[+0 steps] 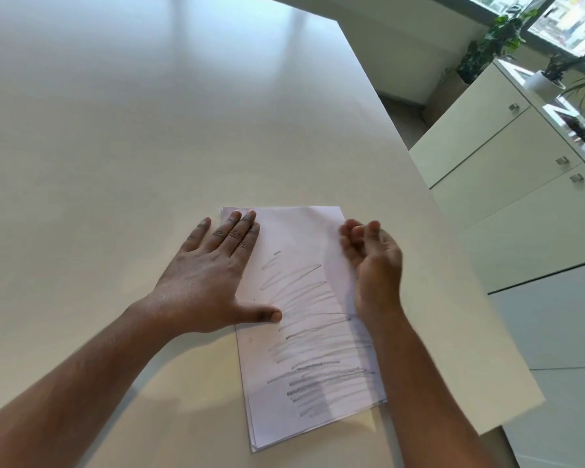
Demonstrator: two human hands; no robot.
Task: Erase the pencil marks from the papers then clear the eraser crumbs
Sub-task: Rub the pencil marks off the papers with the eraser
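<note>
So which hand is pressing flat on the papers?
The left hand: its fingers lie straight on the papers. The right hand is loosely curled at their right edge, blurred.

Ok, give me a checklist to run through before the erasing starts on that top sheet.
1. Papers flat on the table: ok.
2. Left hand flat, pressing the stack's left edge: ok.
3. Pencil marks in plain view on the top sheet: ok.
4. Eraser in the right hand: cannot tell; fingers curled and blurred.
5. Eraser elsewhere on the table: not ok, none visible.
</note>
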